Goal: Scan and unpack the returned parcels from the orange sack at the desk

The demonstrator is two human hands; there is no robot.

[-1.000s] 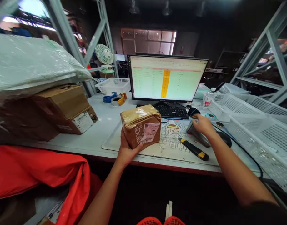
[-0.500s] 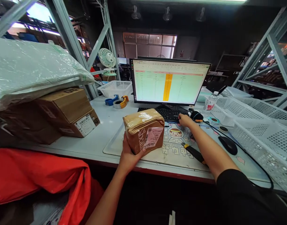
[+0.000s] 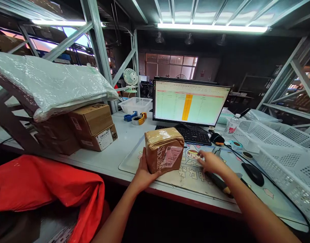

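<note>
A brown taped parcel point(image 3: 152, 158) with a pale pink shipping label stands tilted on the desk mat point(image 3: 175, 180). My left hand point(image 3: 145, 173) grips its lower left side, thumb along the front bottom edge. Over the mat, right of the parcel, is my right hand point(image 3: 210, 162), its fingers bent a little and apart, with nothing seen in them. Below that hand lies a utility knife point(image 3: 218, 184) with a dark handle, partly covered by my forearm. Behind the parcel sits a black keyboard point(image 3: 195, 135), in front of a monitor point(image 3: 170, 104) showing a spreadsheet.
Cardboard boxes point(image 3: 94, 118) under a plastic-wrapped package point(image 3: 74, 84) stand left. Tape dispensers point(image 3: 138, 120) lie behind the mat. At right are a mouse point(image 3: 253, 173) with its cable, a bottle point(image 3: 233, 125) and white baskets point(image 3: 284, 162). Red cloth point(image 3: 51, 182) hangs at lower left.
My right hand has come off the keyboard, back toward me over the mat, and its fingers have spread. My left hand still holds the parcel. The camera view has tilted up.
</note>
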